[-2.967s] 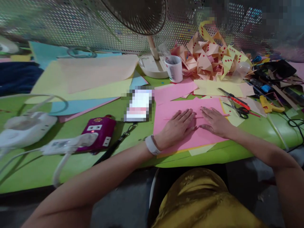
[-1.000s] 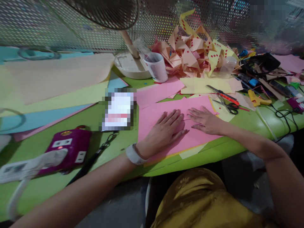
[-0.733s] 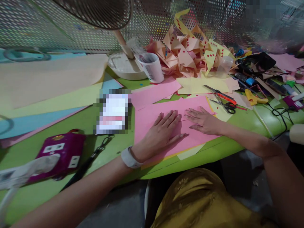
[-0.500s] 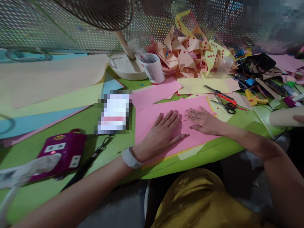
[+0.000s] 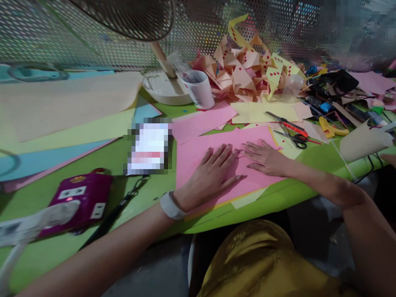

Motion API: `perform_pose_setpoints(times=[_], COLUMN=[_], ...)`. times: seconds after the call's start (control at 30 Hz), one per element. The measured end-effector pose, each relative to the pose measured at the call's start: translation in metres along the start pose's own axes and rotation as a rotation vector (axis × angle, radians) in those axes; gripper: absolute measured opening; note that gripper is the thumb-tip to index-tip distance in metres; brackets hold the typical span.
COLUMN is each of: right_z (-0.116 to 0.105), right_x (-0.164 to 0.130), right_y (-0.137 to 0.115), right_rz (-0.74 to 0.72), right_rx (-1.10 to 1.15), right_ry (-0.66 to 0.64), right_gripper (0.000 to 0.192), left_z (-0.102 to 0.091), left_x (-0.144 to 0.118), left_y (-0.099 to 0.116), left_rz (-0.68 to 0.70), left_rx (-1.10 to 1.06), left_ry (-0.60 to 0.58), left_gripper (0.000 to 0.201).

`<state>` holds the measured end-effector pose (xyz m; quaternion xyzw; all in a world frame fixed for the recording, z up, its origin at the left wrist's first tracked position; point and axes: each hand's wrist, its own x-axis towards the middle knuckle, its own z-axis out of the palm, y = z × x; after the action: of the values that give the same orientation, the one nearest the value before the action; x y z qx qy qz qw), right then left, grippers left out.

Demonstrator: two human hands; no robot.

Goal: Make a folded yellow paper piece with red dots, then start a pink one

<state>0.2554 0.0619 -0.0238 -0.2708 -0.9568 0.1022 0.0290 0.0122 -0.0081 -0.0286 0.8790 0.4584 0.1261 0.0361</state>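
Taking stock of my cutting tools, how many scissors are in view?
1: the scissors lie beyond your right hand, beside the pink paper. Others may be hidden in the far-right clutter.

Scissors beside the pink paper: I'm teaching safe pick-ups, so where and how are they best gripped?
Probably by the black handles of the scissors, from the near right: they lie on that side, while the spread blades point leftward.
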Motion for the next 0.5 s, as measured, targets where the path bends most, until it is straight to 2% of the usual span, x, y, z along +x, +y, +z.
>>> perform_pose_setpoints(times=[0.27,0.5], right_z=[-0.0025,-0.0062], right_x=[-0.0006,-0.0096], right_y=[0.0021,0.0086], right_rz=[-0.012,0.022], right_rx=[0.011,0.051], right_ry=[-0.02,-0.08], right_gripper=[0.058,0.073], left_z=[-0.0004,-0.0035], left_x=[0.0002,-0.0005], left_y=[-0.0004,0.0002], left_rz=[-0.007,0.004], left_rx=[0.005,0.025], left_ry=[-0.019,-0.037], left_gripper=[0.077,0.079])
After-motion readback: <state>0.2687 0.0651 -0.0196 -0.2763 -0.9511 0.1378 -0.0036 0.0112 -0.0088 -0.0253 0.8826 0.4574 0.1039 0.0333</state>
